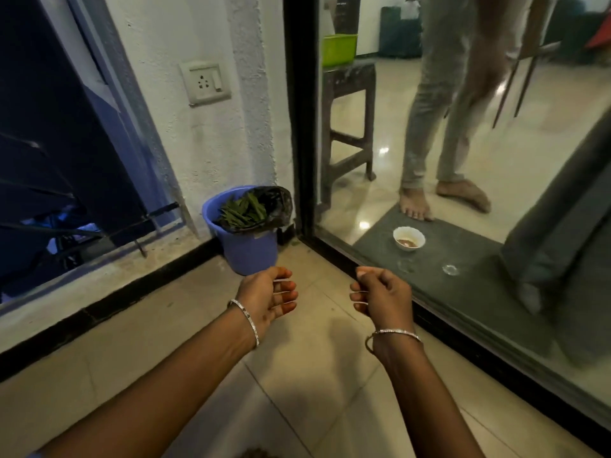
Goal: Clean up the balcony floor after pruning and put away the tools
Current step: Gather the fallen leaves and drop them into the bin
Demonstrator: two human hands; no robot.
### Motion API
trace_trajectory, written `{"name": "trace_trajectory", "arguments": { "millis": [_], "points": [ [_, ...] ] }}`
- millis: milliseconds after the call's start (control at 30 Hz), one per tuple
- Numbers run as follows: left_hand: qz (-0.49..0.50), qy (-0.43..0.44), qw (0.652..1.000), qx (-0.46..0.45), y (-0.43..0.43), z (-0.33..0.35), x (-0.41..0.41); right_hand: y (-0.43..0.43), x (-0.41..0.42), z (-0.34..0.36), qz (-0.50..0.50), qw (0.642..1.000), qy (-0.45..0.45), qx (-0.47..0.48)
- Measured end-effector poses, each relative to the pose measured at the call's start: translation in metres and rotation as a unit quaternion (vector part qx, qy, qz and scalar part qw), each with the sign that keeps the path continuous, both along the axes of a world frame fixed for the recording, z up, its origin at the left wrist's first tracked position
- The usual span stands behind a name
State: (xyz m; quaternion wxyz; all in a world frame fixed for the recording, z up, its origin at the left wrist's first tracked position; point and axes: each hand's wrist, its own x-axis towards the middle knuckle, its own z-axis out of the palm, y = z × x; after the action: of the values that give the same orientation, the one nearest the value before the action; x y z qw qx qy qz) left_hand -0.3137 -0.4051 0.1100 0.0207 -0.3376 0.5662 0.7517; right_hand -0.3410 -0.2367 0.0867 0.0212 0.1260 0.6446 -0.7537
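Observation:
A blue bucket [249, 249] lined with a black bag stands in the balcony corner against the white wall, with cut green leaves [243, 211] heaped in it. My left hand [269, 297] hovers just in front of the bucket, fingers loosely curled and holding nothing. My right hand [380, 297] hangs level with it to the right, near the door track, fingers also loosely curled and empty. Both wrists wear a silver bangle. No tool shows in view.
The beige tiled floor [297, 375] spreads below my arms. A black sliding-door frame [302, 127] and glass bound the right side. Behind the glass are a white bowl [409, 238] on a grey mat, a wooden stool [348, 127] and a barefoot person [446, 110]. A railing runs at left.

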Motion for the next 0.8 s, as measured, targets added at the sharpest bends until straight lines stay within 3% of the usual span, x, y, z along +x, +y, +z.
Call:
{"name": "trace_trajectory", "arguments": {
  "millis": [367,667,800],
  "points": [
    [-0.199,-0.038,0.976,-0.082,0.119,0.072,0.07,0.141,0.07,0.047,-0.116,0.992,0.013,-0.038],
    [-0.314,0.015,0.946,0.081,0.246,0.059,0.093,0.245,0.141,0.06,-0.264,0.964,0.032,0.016],
    [-0.36,0.01,0.93,0.07,0.283,0.018,0.103,0.275,0.184,0.054,-0.341,0.939,0.03,0.037]
  ]
}}
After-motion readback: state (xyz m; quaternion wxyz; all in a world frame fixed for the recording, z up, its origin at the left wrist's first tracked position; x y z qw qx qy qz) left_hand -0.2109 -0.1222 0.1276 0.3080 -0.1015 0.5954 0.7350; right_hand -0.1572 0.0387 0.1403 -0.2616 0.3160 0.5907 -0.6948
